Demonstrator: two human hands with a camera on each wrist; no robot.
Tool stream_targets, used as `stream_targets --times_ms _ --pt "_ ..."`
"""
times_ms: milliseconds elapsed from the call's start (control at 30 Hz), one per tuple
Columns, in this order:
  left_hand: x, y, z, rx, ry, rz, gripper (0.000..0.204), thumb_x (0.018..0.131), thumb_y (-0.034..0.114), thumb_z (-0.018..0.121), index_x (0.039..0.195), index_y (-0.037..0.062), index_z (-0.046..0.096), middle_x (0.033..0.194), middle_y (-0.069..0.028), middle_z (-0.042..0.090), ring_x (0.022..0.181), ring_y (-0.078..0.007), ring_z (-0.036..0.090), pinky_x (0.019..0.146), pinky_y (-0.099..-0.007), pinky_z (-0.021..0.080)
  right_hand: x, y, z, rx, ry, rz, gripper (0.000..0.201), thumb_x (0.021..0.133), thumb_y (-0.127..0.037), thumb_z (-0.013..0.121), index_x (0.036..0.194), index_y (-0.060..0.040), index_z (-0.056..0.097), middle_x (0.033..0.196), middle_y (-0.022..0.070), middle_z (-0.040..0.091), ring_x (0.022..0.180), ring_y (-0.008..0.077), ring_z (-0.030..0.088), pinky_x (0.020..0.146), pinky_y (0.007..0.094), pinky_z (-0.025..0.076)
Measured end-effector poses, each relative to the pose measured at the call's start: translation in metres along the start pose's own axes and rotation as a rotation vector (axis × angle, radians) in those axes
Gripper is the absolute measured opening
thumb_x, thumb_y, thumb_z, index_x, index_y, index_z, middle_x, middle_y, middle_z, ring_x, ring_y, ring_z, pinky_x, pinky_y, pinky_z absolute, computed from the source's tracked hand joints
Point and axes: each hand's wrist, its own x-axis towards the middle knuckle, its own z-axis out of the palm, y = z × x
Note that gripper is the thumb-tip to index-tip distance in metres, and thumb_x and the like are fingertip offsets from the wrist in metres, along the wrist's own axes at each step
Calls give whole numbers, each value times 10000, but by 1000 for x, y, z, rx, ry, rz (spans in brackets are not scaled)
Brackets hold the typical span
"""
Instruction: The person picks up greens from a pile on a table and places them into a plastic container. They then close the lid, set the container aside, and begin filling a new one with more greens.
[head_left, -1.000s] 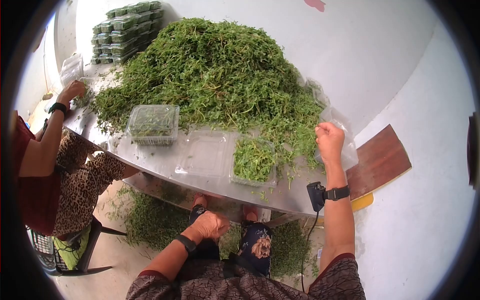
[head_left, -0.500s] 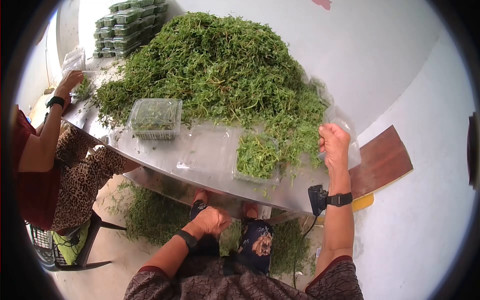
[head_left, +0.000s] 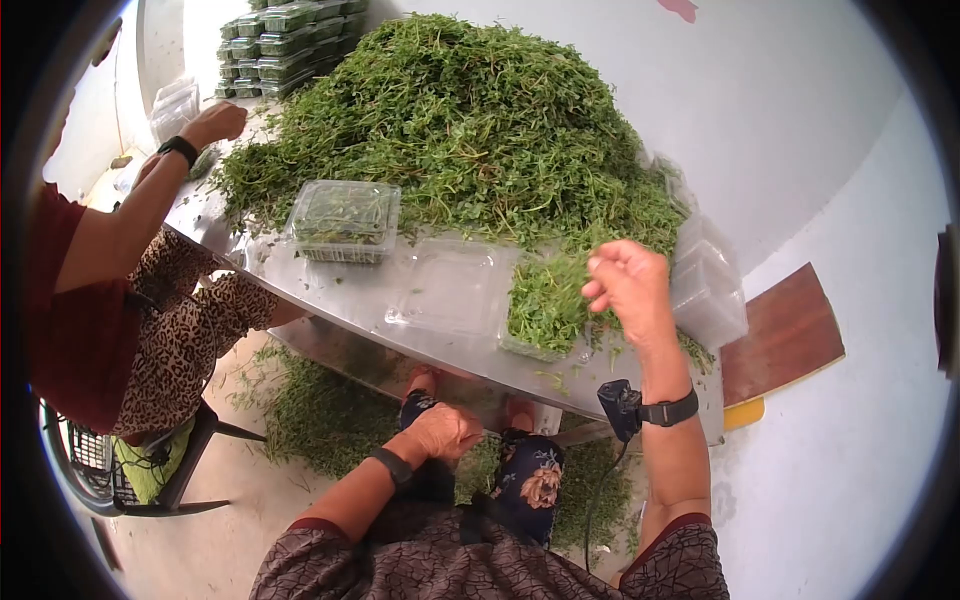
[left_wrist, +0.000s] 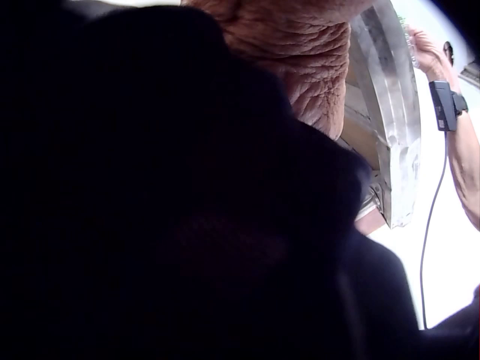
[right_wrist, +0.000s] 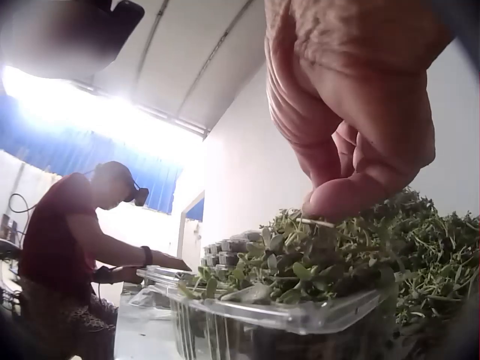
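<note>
I judge I'm filling the open clamshell [head_left: 545,305], my right hand [head_left: 625,290] pinching herb sprigs [right_wrist: 300,274] above it; pressing them in comes next, while my left hand [head_left: 440,432] rests loosely curled, holding nothing.

A large heap of loose green leafy sprigs [head_left: 470,120] covers most of the curved, shiny metal surface [head_left: 330,300], with a closed clear plastic clamshell box of greens [head_left: 345,218] near its front edge and a stack of filled clear plastic boxes [head_left: 285,40] at the far end. To the left, a seated person in a red top and leopard-print skirt [head_left: 120,290] reaches an arm toward the heap. More green sprigs lie scattered on the pale floor [head_left: 310,415] below, a brown wooden board [head_left: 785,335] leans by the white wall, and empty clear plastic boxes [head_left: 710,285] stand stacked at the surface's right end.
</note>
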Motion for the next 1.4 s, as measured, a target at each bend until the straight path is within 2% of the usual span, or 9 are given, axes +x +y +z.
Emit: stream_targets --times_ms 133,300,367,400,467,567,867,900,1400 --pt "-1 1 0 -21 31 6 189 809 252 603 760 70 607 763 -117 630 750 -328 626 672 -428 515 -7 10 6 -265 -29 -33 186 845 -47 600 991 53 655 761 95 672 613 129 633 521 265 485" --pt "0 -2 1 -12 20 11 191 804 248 610 758 62 605 766 -122 629 750 -328 626 674 -428 515 -19 5 -4 -572 37 -242 229 809 -81 632 1028 -47 685 855 120 704 635 212 654 609 322 496" --pt "1 -1 0 -3 12 9 195 806 251 609 759 61 604 768 -122 630 751 -328 627 673 -427 515 -22 -2 -6 -661 -26 -279 252 809 -104 634 1053 -74 685 1032 135 686 808 273 667 726 344 512" --pt "1 -1 0 9 3 9 199 808 254 609 761 60 603 771 -123 630 752 -328 627 672 -426 515 -23 1 -7 -661 -27 -278 252 809 -104 634 1053 -74 685 1032 135 686 808 273 667 726 344 512" --pt "1 -5 6 13 18 26 171 807 235 613 764 69 616 763 -103 628 740 -307 627 652 -410 515 -22 8 -8 -723 -84 -516 265 822 -113 624 1078 -69 674 1171 139 637 1011 291 624 861 364 491" --pt "1 -5 7 18 22 30 140 806 214 615 768 81 630 761 -82 626 734 -287 626 635 -394 515 -24 8 -4 -639 -191 -464 268 833 -112 613 1089 -53 663 1222 161 605 1121 310 566 940 384 457" --pt "2 2 -2 10 -36 -11 197 803 256 614 765 63 602 768 -121 628 753 -330 626 670 -429 509 -14 30 19 -683 -430 -671 264 858 -136 582 1053 28 650 1175 195 617 1127 357 541 967 418 435" --pt "3 3 -3 -1 -24 -13 197 801 255 615 763 62 601 767 -121 627 753 -331 625 671 -429 510 -13 29 20 -742 -470 -634 274 863 -112 584 1104 10 635 1241 164 589 1185 340 511 1001 413 411" --pt "2 -1 1 -10 39 47 134 807 202 611 755 79 611 733 -86 604 732 -289 623 633 -399 514 -40 2 -3 -652 -308 -598 275 802 -65 638 1075 -32 657 1229 143 602 1154 329 541 1007 429 391"
